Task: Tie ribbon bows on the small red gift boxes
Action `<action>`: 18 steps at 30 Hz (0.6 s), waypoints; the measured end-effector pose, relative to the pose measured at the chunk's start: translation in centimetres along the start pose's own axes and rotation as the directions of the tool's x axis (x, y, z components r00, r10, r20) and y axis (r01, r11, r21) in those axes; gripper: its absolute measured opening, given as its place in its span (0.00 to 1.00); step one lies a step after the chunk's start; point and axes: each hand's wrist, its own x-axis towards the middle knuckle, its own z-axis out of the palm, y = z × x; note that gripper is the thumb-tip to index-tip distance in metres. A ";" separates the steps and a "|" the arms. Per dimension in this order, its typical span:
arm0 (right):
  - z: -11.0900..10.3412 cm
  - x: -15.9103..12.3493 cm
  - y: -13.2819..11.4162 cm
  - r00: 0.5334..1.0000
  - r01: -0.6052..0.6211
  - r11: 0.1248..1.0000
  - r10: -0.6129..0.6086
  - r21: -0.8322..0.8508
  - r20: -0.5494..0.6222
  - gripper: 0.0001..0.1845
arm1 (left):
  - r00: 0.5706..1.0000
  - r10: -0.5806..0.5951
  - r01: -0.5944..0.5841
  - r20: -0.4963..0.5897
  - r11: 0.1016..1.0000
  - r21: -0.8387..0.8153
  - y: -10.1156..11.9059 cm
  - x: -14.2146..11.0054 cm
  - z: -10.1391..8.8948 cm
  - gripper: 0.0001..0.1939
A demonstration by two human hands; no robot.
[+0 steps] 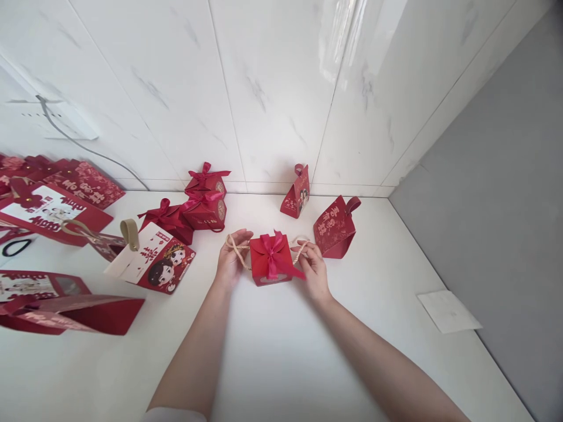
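A small red gift box point(259, 271) with a red ribbon bow point(271, 255) on its lid stands on the white counter between my hands. Twisted cream rope handles stick out at both sides. At the box's left side, my left hand point(230, 265) has its fingers curled round the left rope handle point(238, 251). My right hand point(315, 269) pinches the right rope handle point(301, 249), close to a loose ribbon tail. Just beyond the right hand, a red paper box with a strap loop point(331, 230) leans on the counter. Some fingertips are hidden behind the ropes.
Several red bow-tied boxes point(204, 212) cluster behind on the left. A card-like box with cartoon figures point(169, 264) and other red gift boxes point(88, 310) crowd the far left. A small triangular box point(295, 196) stands near the tiled wall. White paper point(448, 310) lies at the right edge.
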 end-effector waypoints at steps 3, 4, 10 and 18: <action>0.1 0.0 -0.1 0.994 -0.008 0.998 0.015 0.067 -0.107 0.04 | 0.999 -0.013 0.013 -0.041 1.000 -0.017 0.3 0.3 -0.3 0.15; 0.0 -0.1 -0.2 0.992 -0.012 0.997 0.023 0.083 -0.125 0.03 | 0.998 -0.031 0.030 -0.048 0.999 -0.023 0.5 0.3 -0.4 0.14; -0.2 -0.7 -0.8 0.979 0.021 0.997 -0.006 0.075 -0.203 0.06 | 0.967 -0.238 0.244 0.097 0.968 -0.065 2.7 -0.3 -1.2 0.37; -0.1 -0.1 0.2 0.991 -0.097 0.995 0.094 0.030 0.100 0.28 | 0.945 -0.254 0.266 0.205 0.964 -0.031 3.4 -0.8 -2.0 0.20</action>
